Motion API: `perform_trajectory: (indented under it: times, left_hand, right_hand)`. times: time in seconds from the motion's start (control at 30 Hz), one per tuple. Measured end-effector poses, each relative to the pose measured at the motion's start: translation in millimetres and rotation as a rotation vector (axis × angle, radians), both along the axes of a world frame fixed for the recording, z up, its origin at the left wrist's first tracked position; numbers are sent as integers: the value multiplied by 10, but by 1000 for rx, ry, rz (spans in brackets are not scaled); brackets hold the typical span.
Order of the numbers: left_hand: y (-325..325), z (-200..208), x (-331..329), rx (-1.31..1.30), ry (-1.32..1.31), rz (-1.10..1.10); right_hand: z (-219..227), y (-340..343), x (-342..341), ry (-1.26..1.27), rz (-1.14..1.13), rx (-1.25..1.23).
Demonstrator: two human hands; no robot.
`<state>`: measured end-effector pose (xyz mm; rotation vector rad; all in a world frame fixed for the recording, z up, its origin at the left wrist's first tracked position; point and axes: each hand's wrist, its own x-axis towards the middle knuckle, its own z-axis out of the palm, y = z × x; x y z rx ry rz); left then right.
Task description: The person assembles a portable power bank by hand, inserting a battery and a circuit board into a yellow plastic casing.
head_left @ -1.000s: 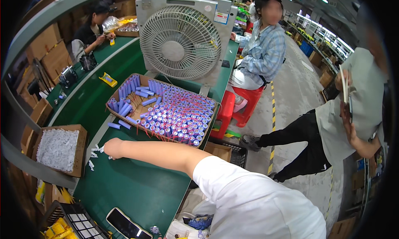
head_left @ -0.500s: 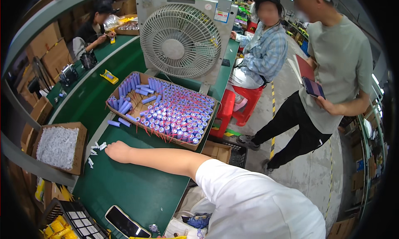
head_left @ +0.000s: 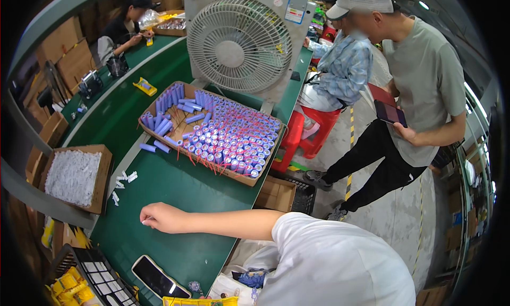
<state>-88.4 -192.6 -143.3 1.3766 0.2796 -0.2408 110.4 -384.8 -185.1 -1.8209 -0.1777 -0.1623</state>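
My right hand (head_left: 162, 218) is over the green bench, its fingers pinched on a small white plastic piece (head_left: 146, 221), mostly hidden by the fingertips. Several similar loose white pieces (head_left: 120, 183) lie on the bench to its upper left. At the bottom edge shows part of a yellow plastic case (head_left: 199, 302); I cannot see what supports it. My left hand does not show. Beyond my right arm stands a shallow cardboard box (head_left: 212, 170) of purple cylindrical battery cells with red wires, two more cells lying just outside it.
A carton of white pieces (head_left: 74, 178) stands at the left. Nearer are a phone (head_left: 159, 277) and a black crate (head_left: 106, 284) beside yellow parts. A large fan (head_left: 239, 45) rises behind the cells. One person stands at the right holding a notebook; others sit farther back.
My right hand has drawn back from the loose white pieces, nearer and slightly right, with one white piece in its fingers. More of the yellow case shows at the bottom.
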Motion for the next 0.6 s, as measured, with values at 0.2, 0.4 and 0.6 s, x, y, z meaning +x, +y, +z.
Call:
perform_trajectory:
  times: [0.2,0.4,0.6]
  left_hand:
    - [-29,17,-30,88,-50,52]
    - [-49,-25,53,120,-166,-114]
    - [-80,-3,32,137,-168,-119]
  right_hand:
    - [164,142,-543,-41,75,229]
    - [551,10,-979,306,63,594]
    - [757,173,-1068,291,193,484]
